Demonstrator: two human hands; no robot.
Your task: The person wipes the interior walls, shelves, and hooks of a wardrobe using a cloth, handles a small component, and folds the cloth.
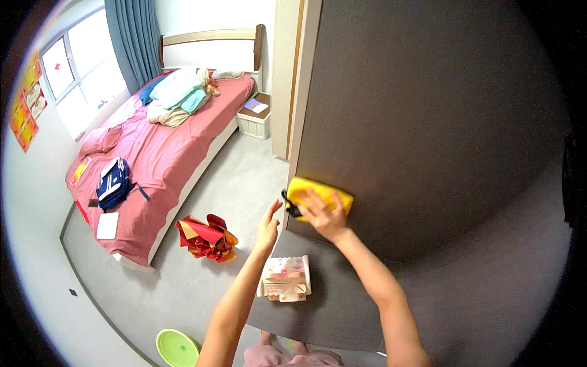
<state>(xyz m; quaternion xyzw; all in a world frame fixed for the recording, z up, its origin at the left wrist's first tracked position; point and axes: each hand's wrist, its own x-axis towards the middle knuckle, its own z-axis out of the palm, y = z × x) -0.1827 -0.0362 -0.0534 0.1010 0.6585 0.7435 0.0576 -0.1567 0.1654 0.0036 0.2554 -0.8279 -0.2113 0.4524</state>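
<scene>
My right hand (pixel 325 215) presses a folded yellow cloth (pixel 309 188) with a black edge against a large dark brown panel (pixel 428 92). Its fingers are spread over the cloth, low down near the panel's left edge, and both look slightly blurred. Just left of that pale edge (pixel 296 131), my left hand (pixel 269 227) is raised with its fingers stretched out and holds nothing. I cannot tell whether its fingertips touch the edge. Below the hands, a small white and pink box-shaped item (pixel 286 276) stands on a dark grey surface (pixel 333 306).
A red and orange paper bundle (pixel 208 237) lies on the grey floor left of my left arm. A green basin (pixel 177 348) sits at the lower left. Beyond is a bed (pixel 165 153) with a blue backpack (pixel 114 183) and piled clothes (pixel 180 92). A bedside cabinet (pixel 254 125) stands beside it.
</scene>
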